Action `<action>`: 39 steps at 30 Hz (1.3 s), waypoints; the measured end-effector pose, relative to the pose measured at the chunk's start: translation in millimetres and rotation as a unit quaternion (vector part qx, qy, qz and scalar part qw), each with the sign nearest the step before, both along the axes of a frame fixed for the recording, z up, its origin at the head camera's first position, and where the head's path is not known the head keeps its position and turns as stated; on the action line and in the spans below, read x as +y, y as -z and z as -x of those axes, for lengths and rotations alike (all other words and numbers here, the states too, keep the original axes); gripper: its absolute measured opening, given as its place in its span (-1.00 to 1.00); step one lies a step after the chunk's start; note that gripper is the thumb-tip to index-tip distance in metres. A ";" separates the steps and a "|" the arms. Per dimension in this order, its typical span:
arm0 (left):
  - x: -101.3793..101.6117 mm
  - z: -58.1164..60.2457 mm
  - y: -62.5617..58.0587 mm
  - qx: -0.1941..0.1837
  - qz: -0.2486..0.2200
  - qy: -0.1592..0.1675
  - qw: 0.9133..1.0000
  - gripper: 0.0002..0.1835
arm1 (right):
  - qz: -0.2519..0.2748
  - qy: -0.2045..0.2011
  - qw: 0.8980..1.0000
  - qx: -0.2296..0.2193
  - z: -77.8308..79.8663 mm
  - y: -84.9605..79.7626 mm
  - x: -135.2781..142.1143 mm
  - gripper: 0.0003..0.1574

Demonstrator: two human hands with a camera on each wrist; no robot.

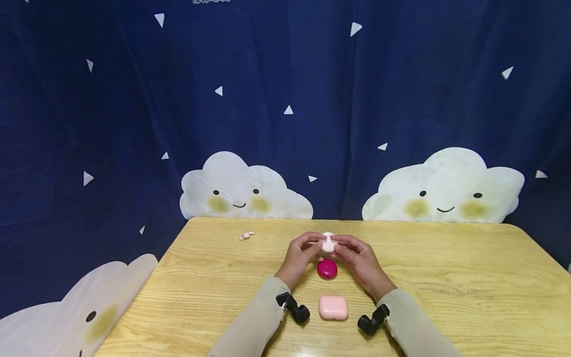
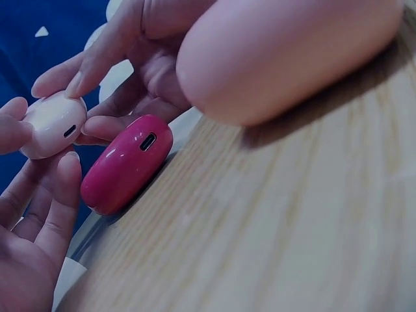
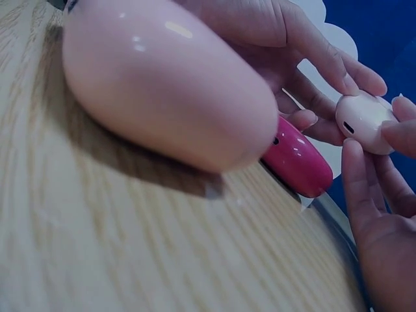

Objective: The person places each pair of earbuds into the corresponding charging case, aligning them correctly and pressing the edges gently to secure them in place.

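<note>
Between both hands is a small, glossy pale pink earbud case (image 1: 328, 243), raised above the far middle of the table. My left hand (image 1: 298, 259) pinches its left side with thumb and fingers. On the other side, my right hand (image 1: 360, 264) pinches it the same way. A charging slot shows on the pale case (image 2: 55, 127) in both wrist views. Just below the hands, a round magenta case (image 1: 327, 269) sits on the wood, its own slot facing the left wrist camera. Nearer me, between the forearms, lies a larger pink case (image 1: 333, 307).
Two small pale earbuds (image 1: 247, 236) lie together near the table's back left. The wooden table (image 1: 446, 277) ends at a dark blue curtain (image 1: 285, 64) with white clouds and triangles. Black wrist cameras (image 1: 294, 308) are strapped over both sleeves, close to the pink case.
</note>
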State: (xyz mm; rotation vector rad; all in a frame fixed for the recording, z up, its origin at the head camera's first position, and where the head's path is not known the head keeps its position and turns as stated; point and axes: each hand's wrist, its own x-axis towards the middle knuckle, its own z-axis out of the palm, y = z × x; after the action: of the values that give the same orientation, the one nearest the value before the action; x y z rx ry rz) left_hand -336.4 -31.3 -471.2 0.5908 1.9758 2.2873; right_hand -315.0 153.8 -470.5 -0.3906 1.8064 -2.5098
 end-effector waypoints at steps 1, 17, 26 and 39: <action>-0.2 -0.4 -0.6 -0.001 0.000 0.001 1.000 -0.77 | -0.002 0.001 1.000 0.001 -0.2 -0.2 0.0 -0.55; -0.9 -1.8 -0.3 0.003 0.007 0.003 1.000 -0.72 | 0.007 -0.020 1.000 0.002 -1.1 -0.3 0.5 -0.43; -0.7 -1.8 0.2 0.007 0.005 0.011 1.000 -0.67 | 0.000 -0.017 1.000 -0.001 -0.8 1.1 0.7 -0.40; -1.9 -9.9 -15.2 0.002 0.011 0.009 1.000 -0.61 | -0.023 -0.002 1.000 -0.009 -0.4 -1.7 1.0 -0.36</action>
State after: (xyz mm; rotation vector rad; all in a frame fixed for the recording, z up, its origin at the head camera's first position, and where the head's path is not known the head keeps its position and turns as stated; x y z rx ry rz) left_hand -326.5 -33.2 -456.0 0.6085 1.9874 2.2522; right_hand -314.5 154.8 -468.8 -0.3677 1.8514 -2.4566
